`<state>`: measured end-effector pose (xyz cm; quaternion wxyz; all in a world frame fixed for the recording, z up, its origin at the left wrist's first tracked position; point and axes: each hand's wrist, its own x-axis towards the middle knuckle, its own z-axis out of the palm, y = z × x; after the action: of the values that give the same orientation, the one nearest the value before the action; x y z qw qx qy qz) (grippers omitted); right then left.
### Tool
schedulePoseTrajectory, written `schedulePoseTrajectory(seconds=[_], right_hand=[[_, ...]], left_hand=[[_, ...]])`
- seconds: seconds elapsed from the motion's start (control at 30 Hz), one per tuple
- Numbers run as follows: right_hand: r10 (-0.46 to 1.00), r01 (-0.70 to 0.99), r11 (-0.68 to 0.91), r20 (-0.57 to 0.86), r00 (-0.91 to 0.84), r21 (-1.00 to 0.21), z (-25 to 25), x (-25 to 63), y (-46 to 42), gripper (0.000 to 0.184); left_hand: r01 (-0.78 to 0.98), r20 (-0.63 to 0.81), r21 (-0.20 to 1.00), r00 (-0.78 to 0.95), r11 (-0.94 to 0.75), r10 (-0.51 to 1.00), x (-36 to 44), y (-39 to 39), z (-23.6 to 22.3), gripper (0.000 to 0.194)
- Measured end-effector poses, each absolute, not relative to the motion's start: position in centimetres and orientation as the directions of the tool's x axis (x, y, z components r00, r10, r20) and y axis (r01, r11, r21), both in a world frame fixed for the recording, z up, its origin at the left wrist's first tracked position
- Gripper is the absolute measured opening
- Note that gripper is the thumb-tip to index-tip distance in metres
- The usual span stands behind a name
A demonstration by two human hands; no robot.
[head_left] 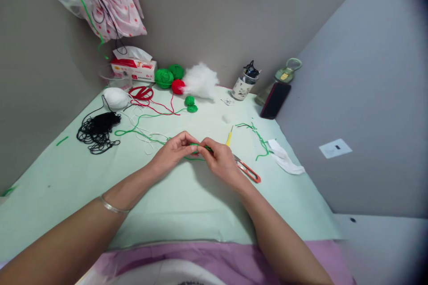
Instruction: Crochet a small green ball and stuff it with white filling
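Both hands meet over the middle of the pale green cloth. My left hand (174, 150) is closed, its thumb and fingers pinching a small piece of green yarn work (194, 146). My right hand (219, 158) grips the same green piece from the other side, fingertips pressed together. Most of the piece is hidden by my fingers. From it a green strand (142, 132) trails left across the cloth. Just beyond my right hand lies a yellow-handled crochet hook (229, 137). Orange thread snips (249, 171) lie beside that hand, partly covered by it.
Black yarn (100, 130), a white ball (115, 98) and red scissors (142, 93) lie left. Green balls (163, 78), a red ball (178, 86) and white stuffing (201, 81) sit behind. A pen cup (241, 89), bottle (265, 94), phone (276, 100) and green scraps (261, 139) are right.
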<state>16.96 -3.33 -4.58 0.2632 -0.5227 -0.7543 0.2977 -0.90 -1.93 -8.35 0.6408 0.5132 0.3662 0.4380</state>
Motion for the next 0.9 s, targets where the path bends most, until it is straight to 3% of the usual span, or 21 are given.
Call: schedulePoseTrajectory(seconds=[0.17, 0.3, 0.43, 0.7, 0.9], right_hand=[[0.939, 0.600, 0.226, 0.008, -0.344, -0.767, -4.9, 16.4, -3.6, 0.017], [0.955, 0.587, 0.208, 0.033, -0.295, -0.782, -5.6, 15.8, -3.6, 0.017], [0.960, 0.538, 0.171, 0.017, -0.280, -0.825, -5.8, 16.0, -3.2, 0.017], [0.970, 0.585, 0.156, 0.010, -0.245, -0.796, -5.7, 16.3, -3.0, 0.019], [0.981, 0.476, 0.073, -0.024, -0.194, -0.876, -6.6, 16.8, -2.2, 0.025]], left_hand=[[-0.146, -0.025, 0.987, 0.257, 0.065, 0.966, -0.3, -1.7, -8.8, 0.019], [-0.133, -0.018, 0.990, 0.181, 0.043, 0.983, 0.2, -1.7, -8.8, 0.016], [-0.166, -0.071, 0.979, 0.248, 0.114, 0.966, -0.1, -1.7, -8.5, 0.014], [-0.259, -0.121, 0.942, 0.336, 0.215, 0.934, -0.2, -2.1, -8.4, 0.016], [-0.270, -0.111, 0.937, 0.374, 0.223, 0.921, -0.3, -2.1, -8.4, 0.026]])
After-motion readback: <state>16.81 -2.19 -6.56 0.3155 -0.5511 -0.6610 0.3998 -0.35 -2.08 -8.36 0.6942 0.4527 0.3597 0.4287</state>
